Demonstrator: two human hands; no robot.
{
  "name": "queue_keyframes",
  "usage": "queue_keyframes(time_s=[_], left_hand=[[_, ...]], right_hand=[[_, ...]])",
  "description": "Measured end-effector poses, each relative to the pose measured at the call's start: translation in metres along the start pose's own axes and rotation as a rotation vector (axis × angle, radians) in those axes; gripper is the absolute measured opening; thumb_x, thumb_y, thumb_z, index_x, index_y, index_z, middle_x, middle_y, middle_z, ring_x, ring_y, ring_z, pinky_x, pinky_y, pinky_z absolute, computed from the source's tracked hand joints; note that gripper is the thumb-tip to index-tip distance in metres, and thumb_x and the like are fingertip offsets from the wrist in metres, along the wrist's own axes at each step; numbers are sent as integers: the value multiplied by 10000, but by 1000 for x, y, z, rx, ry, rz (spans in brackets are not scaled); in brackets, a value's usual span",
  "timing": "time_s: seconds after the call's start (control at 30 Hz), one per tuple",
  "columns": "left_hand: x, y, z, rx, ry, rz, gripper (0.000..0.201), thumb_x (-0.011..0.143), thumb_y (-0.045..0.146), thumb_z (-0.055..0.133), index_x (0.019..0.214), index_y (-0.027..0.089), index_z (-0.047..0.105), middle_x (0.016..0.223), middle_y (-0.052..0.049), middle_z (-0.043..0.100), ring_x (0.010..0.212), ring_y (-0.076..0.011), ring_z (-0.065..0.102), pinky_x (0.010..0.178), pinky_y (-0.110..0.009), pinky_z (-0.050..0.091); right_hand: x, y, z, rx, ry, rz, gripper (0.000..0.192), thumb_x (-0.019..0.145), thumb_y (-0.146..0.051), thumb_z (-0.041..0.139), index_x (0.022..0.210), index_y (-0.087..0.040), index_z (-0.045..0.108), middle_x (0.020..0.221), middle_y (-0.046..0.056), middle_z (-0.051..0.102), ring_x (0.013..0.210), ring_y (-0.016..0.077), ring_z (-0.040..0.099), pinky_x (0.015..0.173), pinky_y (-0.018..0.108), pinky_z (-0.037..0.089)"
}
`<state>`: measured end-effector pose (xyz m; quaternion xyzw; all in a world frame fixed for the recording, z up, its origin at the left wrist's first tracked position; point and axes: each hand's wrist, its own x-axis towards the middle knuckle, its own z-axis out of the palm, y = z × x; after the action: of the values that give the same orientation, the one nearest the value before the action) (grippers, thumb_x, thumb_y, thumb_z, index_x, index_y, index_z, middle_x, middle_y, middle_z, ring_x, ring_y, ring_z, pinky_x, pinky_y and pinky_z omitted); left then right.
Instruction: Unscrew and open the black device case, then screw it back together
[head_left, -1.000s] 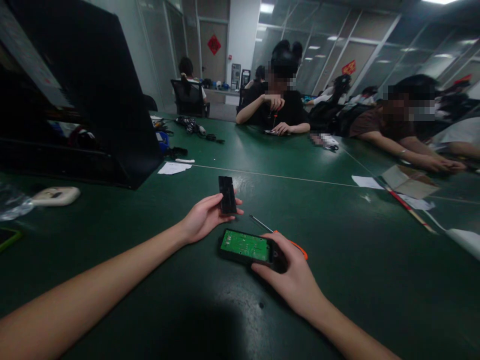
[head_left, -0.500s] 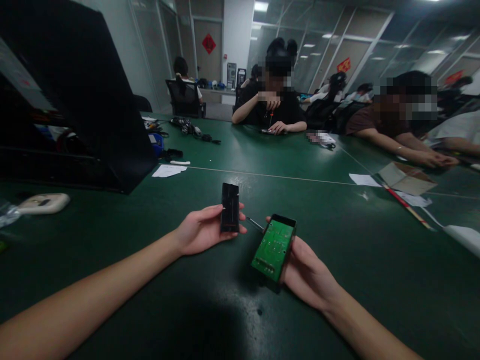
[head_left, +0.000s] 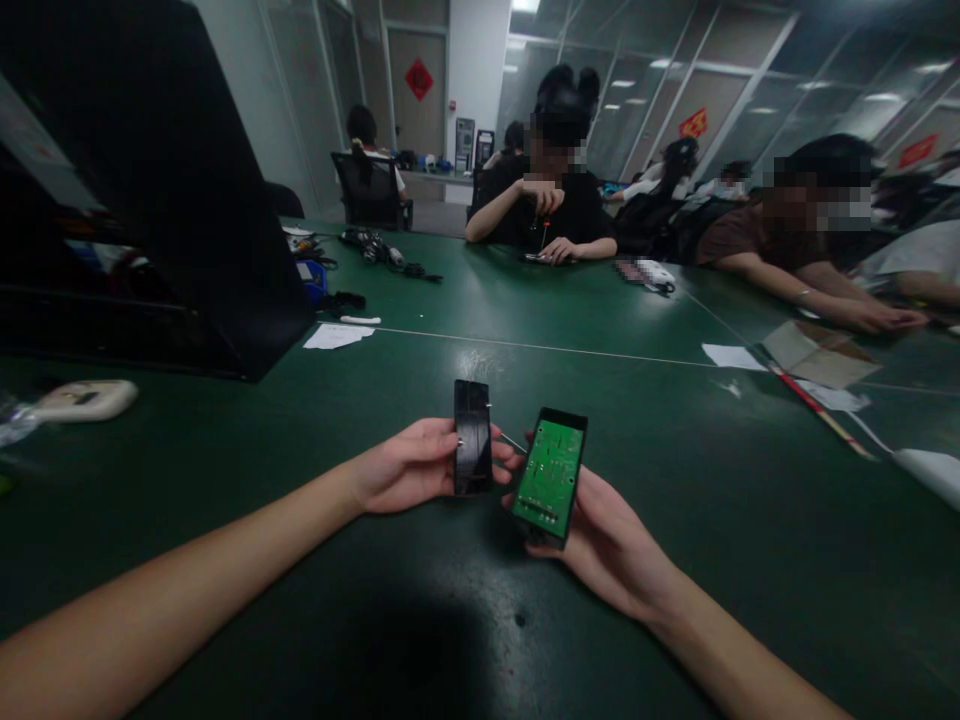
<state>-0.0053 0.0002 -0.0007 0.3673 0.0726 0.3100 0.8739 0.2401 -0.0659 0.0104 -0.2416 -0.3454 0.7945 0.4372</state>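
Note:
My left hand (head_left: pixel 409 465) holds a narrow black cover piece (head_left: pixel 472 437) upright above the green table (head_left: pixel 315 400). Beside it, my right hand (head_left: pixel 611 545) holds a black casing with a green circuit board (head_left: pixel 551 470) showing, tilted up toward me. The two parts are close together, almost touching. A thin metal screwdriver shaft (head_left: pixel 512 441) shows between them, lying on the table; its handle is hidden behind the casing.
A big black box (head_left: pixel 172 190) stands at the left, a white remote-like device (head_left: pixel 79 399) in front of it. Papers (head_left: pixel 337 336), cables (head_left: pixel 382 252), cardboard (head_left: pixel 817 358) and a red stick (head_left: pixel 814 410) lie further off. Other people sit across the table.
My right hand lifted the casing with the board off the table and turned it upright. My left hand brought the black cover closer to it.

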Motion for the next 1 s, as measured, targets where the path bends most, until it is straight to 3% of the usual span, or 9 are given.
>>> queue_keyframes(time_s=[0.2,0.37,0.47,0.83,1.0], left_hand=[[1,-5,-5,78,38,22,414,890,197,723,1293,119,668,1350,-165,677,1217,-247,662,1070,-369,468],[1,-7,-3,140,91,24,415,861,201,761,1263,133,690,1343,-174,680,1215,-245,664,1069,-378,469],[1,-7,-1,189,124,12,434,830,206,794,1250,149,701,1343,-174,679,1177,-245,684,1040,-382,486],[4,-12,4,338,200,29,463,746,173,845,1195,138,737,1222,-170,744,1119,-248,712,1021,-367,504],[5,-12,6,431,194,10,511,755,169,838,1249,132,711,1266,-180,723,1189,-298,685,1060,-418,489]], right_hand=[[5,4,-1,-142,170,-191,382,848,-342,783,1213,-288,684,1167,53,756,994,210,729,785,318,608],[8,13,-8,-265,277,-318,533,777,-346,843,1264,-314,630,1280,47,701,1202,262,643,1063,464,487],[7,18,-12,-362,313,-350,586,741,-339,870,1269,-314,615,1305,45,683,1273,274,596,1127,477,424],[4,14,1,-567,370,-350,645,724,-317,876,1279,-282,549,1259,75,695,1161,280,660,1003,453,539],[3,18,-2,-611,365,-377,664,738,-289,868,1306,-308,525,1266,71,689,1126,268,676,898,406,585]])
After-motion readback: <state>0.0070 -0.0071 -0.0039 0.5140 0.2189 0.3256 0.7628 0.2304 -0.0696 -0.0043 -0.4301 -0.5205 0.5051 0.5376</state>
